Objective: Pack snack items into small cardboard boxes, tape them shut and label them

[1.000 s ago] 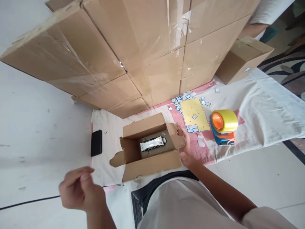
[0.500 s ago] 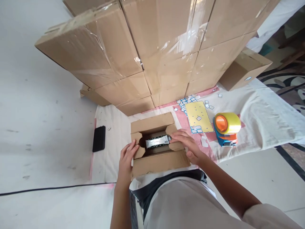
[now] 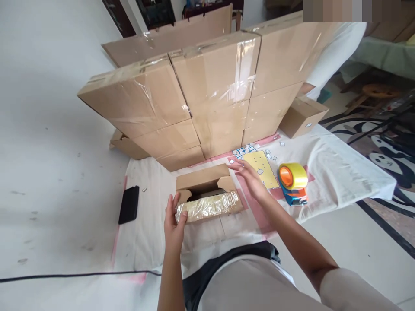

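Observation:
A small cardboard box (image 3: 207,194) lies on the white cloth (image 3: 337,172) in front of me. Its near flap, shiny with clear tape, is folded over the top; the far flap still stands up. My left hand (image 3: 173,220) presses against the box's left end and the near flap. My right hand (image 3: 249,179) hovers open just right of the box, over the pink mat, touching nothing. What lies inside the box is hidden now.
A wall of taped cardboard boxes (image 3: 194,95) rises behind. A yellow tape roll on a blue and orange dispenser (image 3: 292,183) and a yellow label sheet (image 3: 261,166) lie at right. A black phone (image 3: 129,204) rests at left. Another person's white sleeve (image 3: 333,52) shows behind the boxes.
The side flaps and the near flap were folded shut over the item. My right hand lifted off the box and moved right. The view tilted up.

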